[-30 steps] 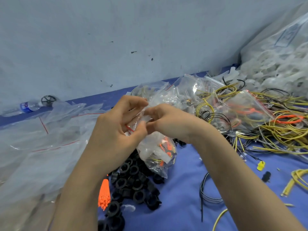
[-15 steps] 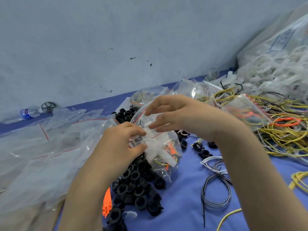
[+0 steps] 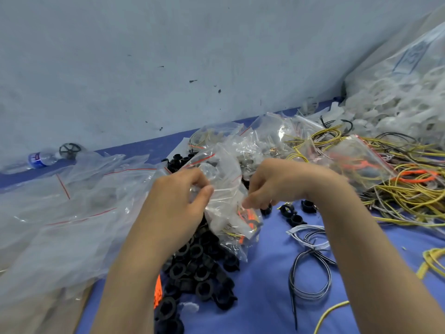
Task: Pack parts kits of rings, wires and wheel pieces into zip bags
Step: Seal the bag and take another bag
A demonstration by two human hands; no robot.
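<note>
A small clear zip bag [image 3: 226,201] with a red seal line hangs between my hands above a heap of black rings [image 3: 197,263]. Orange pieces and yellow wire show through its lower half. My left hand [image 3: 178,201] pinches the bag's top left edge between thumb and fingers. My right hand [image 3: 272,184] pinches the top right edge, fingers curled down. Filled zip bags [image 3: 349,162] lie behind my right hand.
Empty clear bags [image 3: 72,213] are piled at the left. Yellow wires [image 3: 409,198] tangle at the right, under a big sack of white parts [image 3: 397,92]. Black and white wire loops [image 3: 310,268] lie on the blue cloth [image 3: 265,297]. A water bottle [image 3: 38,159] rests by the wall.
My hands have drawn apart along the top of the bag: the right hand slid right and down, the left stayed at the left edge. The bag's seal line now stretches between them.
</note>
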